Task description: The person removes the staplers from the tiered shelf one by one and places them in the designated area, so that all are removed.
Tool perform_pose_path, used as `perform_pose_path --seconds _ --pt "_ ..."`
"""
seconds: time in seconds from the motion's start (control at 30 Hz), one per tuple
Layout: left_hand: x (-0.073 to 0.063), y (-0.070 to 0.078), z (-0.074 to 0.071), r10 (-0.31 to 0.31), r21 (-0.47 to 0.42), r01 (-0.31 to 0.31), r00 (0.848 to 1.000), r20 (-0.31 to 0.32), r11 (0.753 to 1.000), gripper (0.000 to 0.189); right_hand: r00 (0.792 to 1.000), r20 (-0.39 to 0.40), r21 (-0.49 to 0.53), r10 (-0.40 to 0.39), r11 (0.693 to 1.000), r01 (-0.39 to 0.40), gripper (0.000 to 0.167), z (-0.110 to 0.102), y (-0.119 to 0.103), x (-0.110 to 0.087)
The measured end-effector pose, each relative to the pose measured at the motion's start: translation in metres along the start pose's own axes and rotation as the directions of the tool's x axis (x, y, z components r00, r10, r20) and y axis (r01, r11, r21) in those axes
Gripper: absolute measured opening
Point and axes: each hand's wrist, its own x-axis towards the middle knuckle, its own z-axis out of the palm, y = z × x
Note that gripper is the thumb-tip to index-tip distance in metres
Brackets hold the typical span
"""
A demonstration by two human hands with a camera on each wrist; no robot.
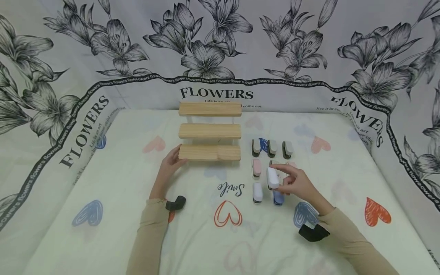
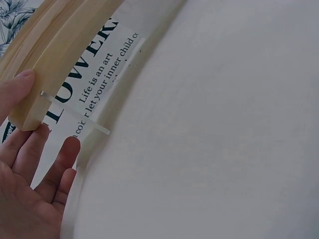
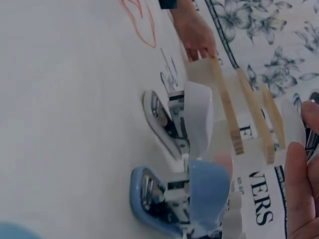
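A three-step wooden display rack [image 1: 209, 152] with clear supports stands at the centre of the cloth. My left hand [image 1: 168, 164] grips the left end of its lowest board, thumb on top and fingers beneath in the left wrist view. Between thumb and fingertips my right hand [image 1: 296, 182] pinches a small white stapler [image 1: 273, 178], held above the other staplers. Under and around it are a blue stapler [image 1: 278, 198], a second white stapler [image 1: 257, 192] and a pink stapler [image 1: 256, 168]. In the right wrist view the held stapler [image 3: 293, 122] shows only partly behind the fingers.
Behind these, a row of grey-white staplers [image 1: 271, 148] stands to the right of the rack. My right hand partly covers more staplers in the middle row. A white cloth [image 1: 120, 198] printed with hearts covers the table, and a flower-printed curtain [image 1: 220, 46] hangs behind.
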Motion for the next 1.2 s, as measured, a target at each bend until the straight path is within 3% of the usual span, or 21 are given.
perform_pose_path --seconds 0.17,0.4,0.77,1.0,1.2 --pt "-0.003 0.003 -0.001 -0.010 -0.004 0.010 1.000 -0.009 1.000 0.065 1.000 -0.012 0.030 -0.006 1.000 0.007 0.059 -0.013 0.025 -0.034" --pt "-0.003 0.005 -0.007 0.003 -0.012 -0.003 1.000 -0.022 1.000 0.065 0.995 -0.060 0.042 0.081 0.996 -0.079 0.058 -0.026 0.048 -0.064" --pt "-0.008 -0.002 -0.013 0.020 -0.031 -0.021 0.999 -0.039 0.999 0.060 0.972 -0.075 -0.037 0.222 0.974 -0.225 0.058 -0.030 0.075 -0.064" --pt "-0.010 -0.001 -0.011 0.019 -0.067 -0.020 1.000 -0.022 0.998 0.061 0.955 -0.091 -0.033 0.282 0.958 -0.286 0.062 -0.029 0.082 -0.066" --pt "-0.009 -0.002 -0.011 0.043 -0.034 -0.045 0.998 -0.038 0.998 0.060 0.950 -0.099 -0.166 0.297 0.936 -0.310 0.062 -0.028 0.077 -0.064"
